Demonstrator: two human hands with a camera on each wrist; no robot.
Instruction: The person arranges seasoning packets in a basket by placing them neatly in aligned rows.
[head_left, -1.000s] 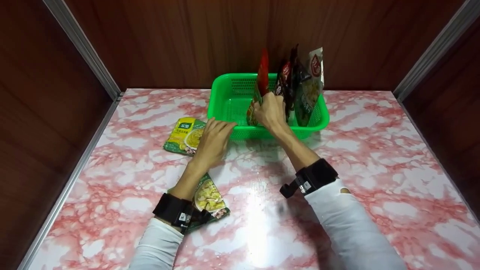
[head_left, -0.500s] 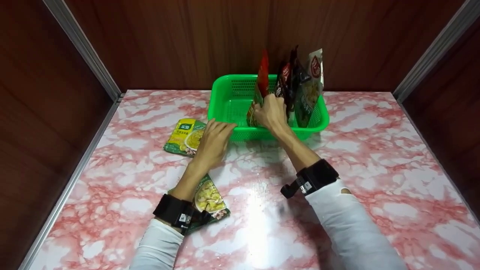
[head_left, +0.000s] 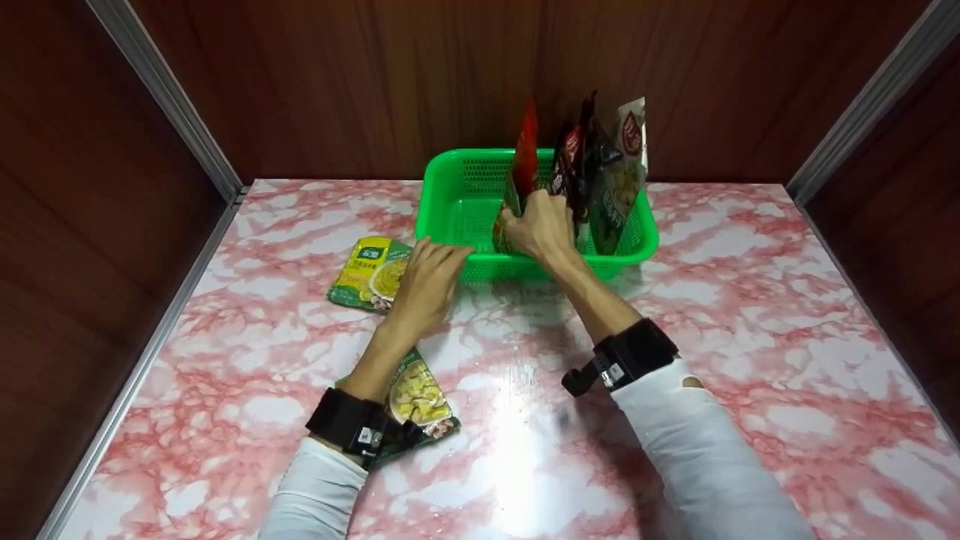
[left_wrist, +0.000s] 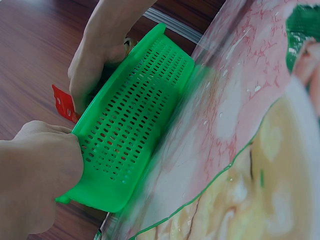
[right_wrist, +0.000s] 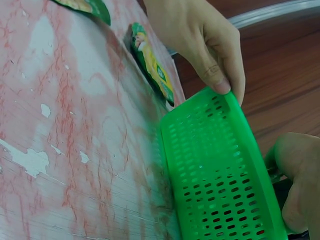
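Observation:
A green perforated basket [head_left: 446,202] stands near the back wall. My left hand [head_left: 430,285] grips its rim at the near left corner; in the right wrist view, the thumb [right_wrist: 216,77] lies against the outer side. Inside the basket, my right hand [head_left: 545,227] holds a red food packet [head_left: 527,146] standing on edge, its lower part partly covered by the fingers. To the right of that hand, dark packets [head_left: 574,154] and a silver and green packet [head_left: 628,169] stand upright in the basket. Just left of my left hand lies a yellow and green packet [head_left: 365,271].
Another green packet [head_left: 420,397] lies on the pink marbled table [head_left: 750,315] beneath my left forearm. Wood-grain panels [head_left: 337,82] close in the back and both sides, with metal strips along the corners. The basket's left part has bare floor showing.
My right hand shifts slightly at the red packet, its thumb moving a little left. The left hand stays on the rim, and the packets on the table have not moved.

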